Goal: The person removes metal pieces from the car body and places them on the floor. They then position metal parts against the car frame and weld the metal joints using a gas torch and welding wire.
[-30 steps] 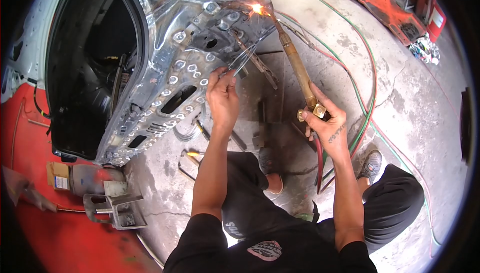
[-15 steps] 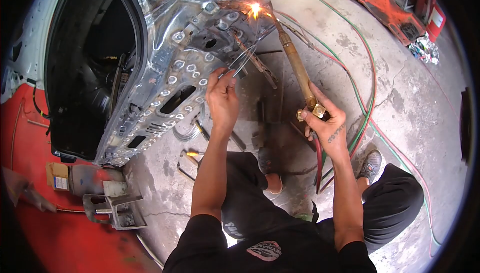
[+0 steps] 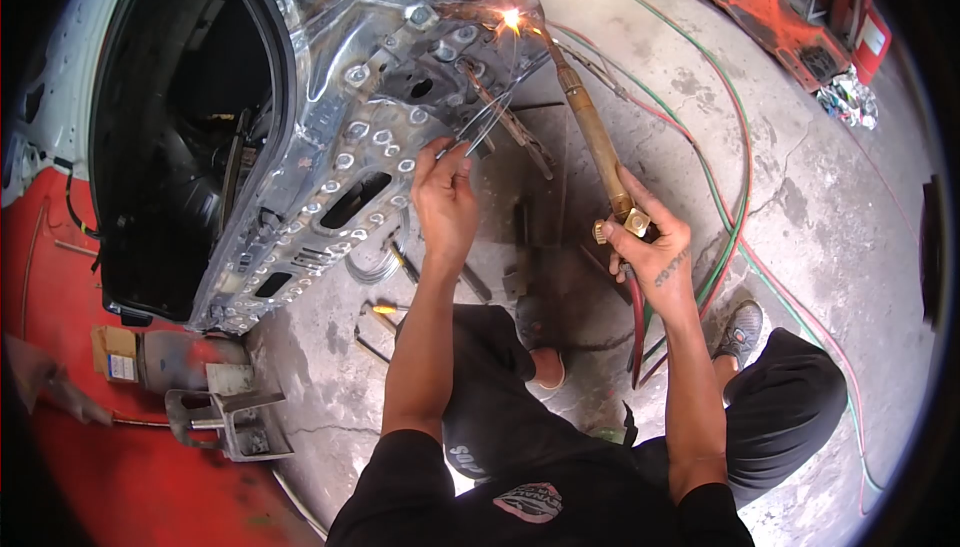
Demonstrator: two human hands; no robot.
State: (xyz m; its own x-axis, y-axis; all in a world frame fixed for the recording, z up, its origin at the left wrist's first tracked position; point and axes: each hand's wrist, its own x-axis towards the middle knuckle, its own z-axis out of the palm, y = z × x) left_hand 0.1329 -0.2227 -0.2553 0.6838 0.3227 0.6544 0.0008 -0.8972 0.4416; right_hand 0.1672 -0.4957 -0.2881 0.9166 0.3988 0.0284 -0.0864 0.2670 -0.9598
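Note:
My right hand [image 3: 648,239] is closed around the valve end of a brass gas welding torch [image 3: 594,132]. The torch slants up and left, and a bright flame [image 3: 512,19] burns at its tip against the upper edge of a bare metal car body panel [image 3: 385,142]. Between the fingers of my left hand [image 3: 445,187] is a bent length of thin welding wire [image 3: 486,119], which loops up toward the flame. Glare hides the exact spot where wire and metal meet. Locking pliers [image 3: 520,132] hang from the panel beside the wire.
Red and green gas hoses [image 3: 742,187] curve across the concrete floor on the right. A coil of wire [image 3: 370,265] and a hammer [image 3: 404,261] lie below the panel. At lower left are a metal bracket [image 3: 235,427] and a cardboard box [image 3: 115,353]. An orange metal piece [image 3: 740,12] rests at upper right.
The glow at the torch tip looks a little smaller, with fewer sparks. Both hands, the torch and the wire stay in nearly the same place.

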